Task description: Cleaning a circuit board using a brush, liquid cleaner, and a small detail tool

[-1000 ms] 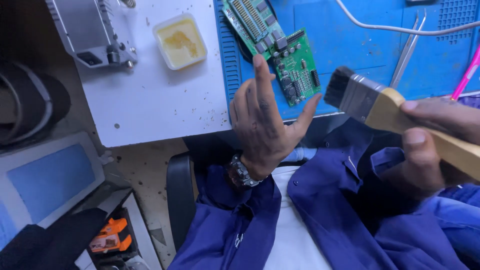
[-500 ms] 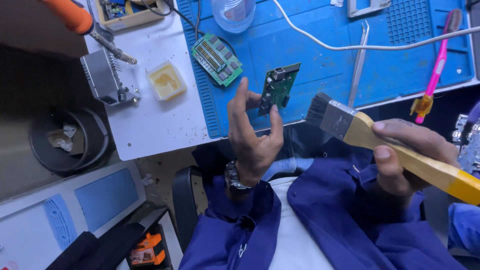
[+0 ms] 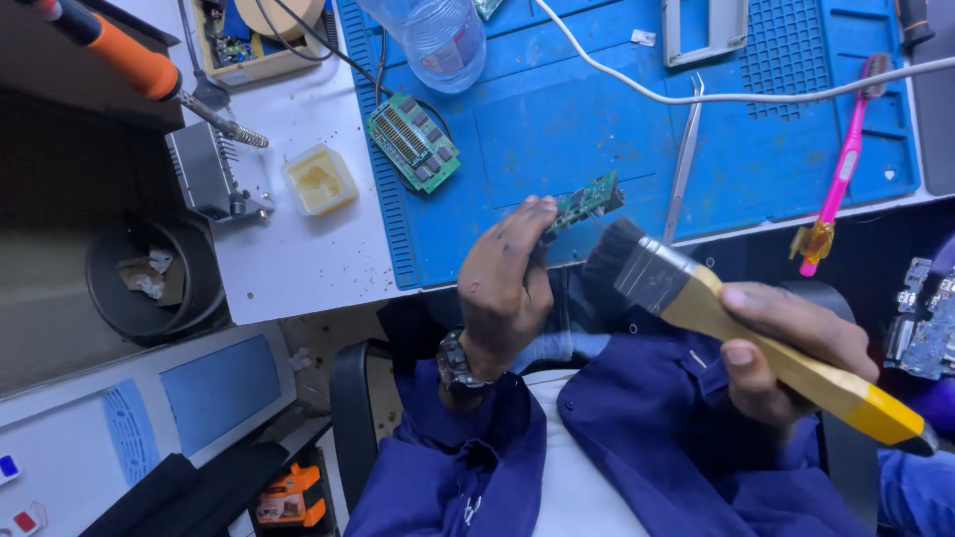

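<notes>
- Now that the small green circuit board (image 3: 587, 199) is off the mat and up in my left hand (image 3: 507, 288), pinched by its lower end between thumb and fingertips, it sits just left of centre in the frame, tilted with its far end toward the upper right; a second ago it lay flat on the blue mat (image 3: 597, 129) under my spread fingers.
- My right hand (image 3: 786, 348) stays wrapped tight around the yellow handle of the wide paintbrush (image 3: 696, 293), and the dark bristles now stand just right of the board, apart from it. I judge the board is raised for brushing.
- A second green circuit board (image 3: 413, 142) with a black connector lies at the mat's left edge, upper centre-left.
- Metal tweezers (image 3: 684, 159) lie upright on the mat to the right of the held board; a pink toothbrush (image 3: 841, 164) lies at the right edge.
- A clear plastic bottle (image 3: 438, 35) stands at the top, its label too blurred to tell.
- A small square tub of yellow paste (image 3: 318, 179) rests on the white table (image 3: 288, 259), upper left, near an orange-handled soldering iron (image 3: 129, 65).
- A black round bin (image 3: 149, 278) sits at the left.
</notes>
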